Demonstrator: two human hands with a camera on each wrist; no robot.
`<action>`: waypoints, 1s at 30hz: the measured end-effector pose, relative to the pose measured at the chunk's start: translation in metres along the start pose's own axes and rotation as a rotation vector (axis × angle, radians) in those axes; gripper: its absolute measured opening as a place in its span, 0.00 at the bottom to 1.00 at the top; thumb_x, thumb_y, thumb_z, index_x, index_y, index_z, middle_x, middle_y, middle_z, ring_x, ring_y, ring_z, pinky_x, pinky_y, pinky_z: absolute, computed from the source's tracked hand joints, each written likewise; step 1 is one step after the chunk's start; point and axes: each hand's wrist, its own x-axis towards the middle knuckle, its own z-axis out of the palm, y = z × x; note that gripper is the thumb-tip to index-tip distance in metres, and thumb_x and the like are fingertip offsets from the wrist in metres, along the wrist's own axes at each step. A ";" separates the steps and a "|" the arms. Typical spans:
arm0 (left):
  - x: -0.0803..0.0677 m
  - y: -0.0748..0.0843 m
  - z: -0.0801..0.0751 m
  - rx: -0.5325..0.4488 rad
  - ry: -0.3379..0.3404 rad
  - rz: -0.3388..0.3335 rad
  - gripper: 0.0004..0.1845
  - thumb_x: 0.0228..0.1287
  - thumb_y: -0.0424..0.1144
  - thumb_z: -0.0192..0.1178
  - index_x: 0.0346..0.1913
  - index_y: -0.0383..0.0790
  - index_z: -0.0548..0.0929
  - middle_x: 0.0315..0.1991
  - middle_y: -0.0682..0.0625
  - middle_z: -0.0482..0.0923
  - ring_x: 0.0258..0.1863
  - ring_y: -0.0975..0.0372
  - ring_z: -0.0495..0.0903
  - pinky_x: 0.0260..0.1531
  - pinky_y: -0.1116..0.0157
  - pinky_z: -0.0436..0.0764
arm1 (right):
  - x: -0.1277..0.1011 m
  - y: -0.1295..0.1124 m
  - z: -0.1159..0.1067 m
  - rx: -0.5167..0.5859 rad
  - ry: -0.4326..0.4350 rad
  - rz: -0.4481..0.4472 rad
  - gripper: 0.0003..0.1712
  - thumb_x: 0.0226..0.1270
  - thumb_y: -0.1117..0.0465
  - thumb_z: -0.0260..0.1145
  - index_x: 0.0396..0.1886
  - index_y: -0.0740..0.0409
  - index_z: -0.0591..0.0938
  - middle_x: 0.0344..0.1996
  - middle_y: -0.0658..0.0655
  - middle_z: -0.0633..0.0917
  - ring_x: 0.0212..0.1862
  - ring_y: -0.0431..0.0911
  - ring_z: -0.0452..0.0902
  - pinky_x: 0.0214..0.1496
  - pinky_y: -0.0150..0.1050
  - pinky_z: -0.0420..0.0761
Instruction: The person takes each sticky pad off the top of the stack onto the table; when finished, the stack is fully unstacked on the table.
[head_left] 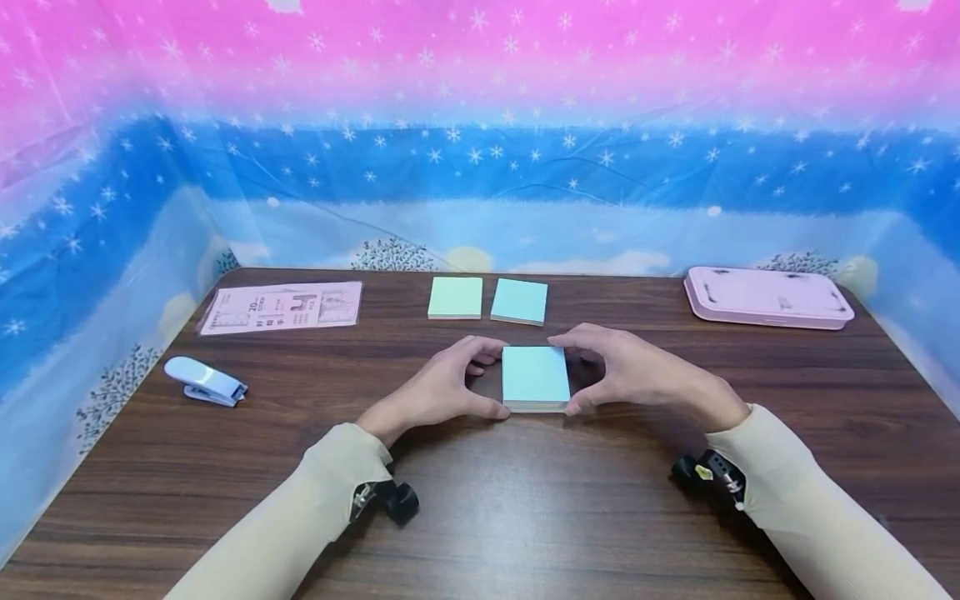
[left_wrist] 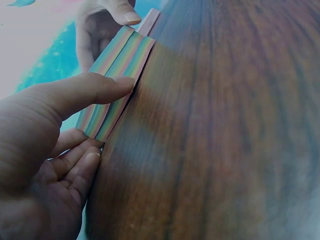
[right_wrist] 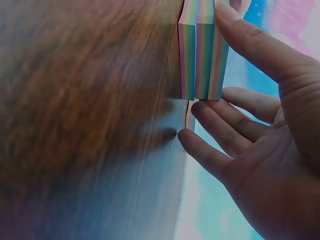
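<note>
A stack of sticky note pads (head_left: 536, 375) sits on the table in front of me, its top sheet pale blue. Rainbow-striped edges of the layered pads (right_wrist: 203, 60) show in the right wrist view. My left hand (head_left: 450, 382) holds the stack's left side, thumb at the near corner and fingers at the far one. From the right, my right hand (head_left: 637, 367) grips it likewise, with the thumb at the near right corner. In the left wrist view the left thumb (left_wrist: 107, 89) lies across the striped edge.
Behind the stack lie a light green pad (head_left: 455, 297) and another pale blue pad (head_left: 519, 301). A white-blue stapler (head_left: 205, 381) and a pink printed packet (head_left: 283, 307) are at the left. A pink pencil case (head_left: 768, 297) sits at the back right. Patterned cloth (head_left: 480, 167) surrounds the table.
</note>
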 end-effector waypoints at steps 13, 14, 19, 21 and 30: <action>-0.001 0.002 -0.001 0.000 -0.003 0.002 0.45 0.52 0.39 0.83 0.73 0.39 0.74 0.66 0.47 0.76 0.65 0.53 0.77 0.67 0.58 0.76 | 0.000 0.001 0.000 -0.021 0.005 -0.027 0.48 0.60 0.45 0.83 0.76 0.58 0.75 0.66 0.56 0.79 0.65 0.54 0.74 0.68 0.60 0.74; -0.001 0.002 -0.001 0.000 -0.002 0.002 0.45 0.52 0.39 0.83 0.73 0.39 0.74 0.66 0.47 0.76 0.65 0.53 0.77 0.67 0.58 0.76 | 0.000 0.000 0.000 -0.021 0.005 -0.027 0.48 0.61 0.45 0.83 0.76 0.58 0.75 0.66 0.56 0.79 0.65 0.54 0.74 0.68 0.61 0.74; -0.001 0.002 -0.001 0.001 -0.004 0.011 0.45 0.53 0.39 0.83 0.74 0.38 0.74 0.66 0.46 0.76 0.65 0.53 0.76 0.67 0.58 0.76 | -0.001 0.000 -0.001 -0.033 0.010 -0.026 0.48 0.60 0.44 0.83 0.76 0.58 0.76 0.67 0.56 0.79 0.66 0.54 0.74 0.68 0.62 0.75; -0.001 0.002 0.000 0.003 -0.004 0.013 0.45 0.53 0.39 0.83 0.73 0.38 0.74 0.66 0.46 0.76 0.65 0.53 0.76 0.67 0.59 0.76 | -0.001 -0.001 -0.002 -0.035 0.017 -0.027 0.48 0.60 0.45 0.83 0.76 0.57 0.76 0.67 0.55 0.79 0.66 0.54 0.75 0.67 0.61 0.75; -0.001 0.000 -0.001 0.007 -0.004 0.006 0.45 0.53 0.39 0.83 0.74 0.38 0.74 0.66 0.46 0.76 0.66 0.53 0.76 0.67 0.58 0.76 | 0.001 -0.005 -0.003 -0.037 0.034 -0.035 0.48 0.58 0.45 0.84 0.75 0.55 0.77 0.66 0.52 0.79 0.65 0.53 0.76 0.67 0.59 0.76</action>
